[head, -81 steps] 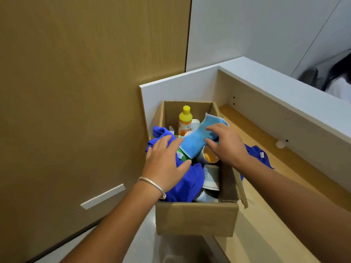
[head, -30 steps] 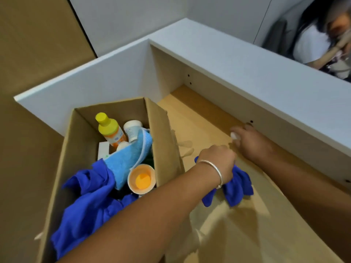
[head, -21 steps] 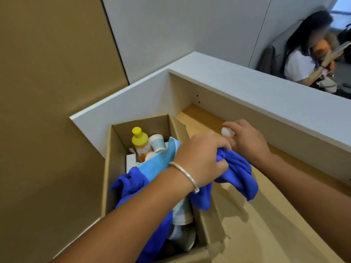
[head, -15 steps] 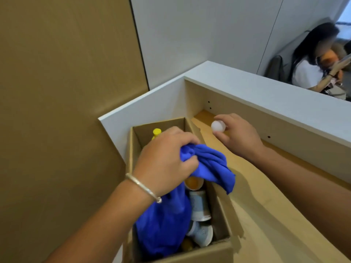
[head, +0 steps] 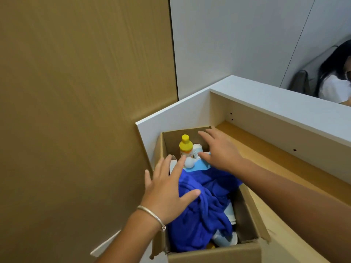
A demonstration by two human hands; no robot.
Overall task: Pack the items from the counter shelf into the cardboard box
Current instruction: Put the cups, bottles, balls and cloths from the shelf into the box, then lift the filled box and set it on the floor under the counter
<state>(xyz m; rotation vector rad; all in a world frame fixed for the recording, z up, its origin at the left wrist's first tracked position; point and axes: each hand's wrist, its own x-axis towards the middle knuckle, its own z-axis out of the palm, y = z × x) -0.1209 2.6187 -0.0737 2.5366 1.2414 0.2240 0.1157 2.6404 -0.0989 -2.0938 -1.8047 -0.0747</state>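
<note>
Cardboard box (head: 212,255) packed: crumpled blue cloth (head: 205,205) on top (yellow-capped bottle (head: 185,147) behind). Left hand (head: 167,194) grip open, flat on cloth; right hand (head: 221,150) spread, holding nothing.

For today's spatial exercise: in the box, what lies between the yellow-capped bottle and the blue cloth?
In the head view, a small white ball on a light blue cloth lies between the yellow-capped bottle and the blue cloth.

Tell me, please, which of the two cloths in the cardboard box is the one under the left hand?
The dark blue cloth: the left hand rests on it, whereas the light blue cloth lies farther back, beside the yellow-capped bottle.
</note>
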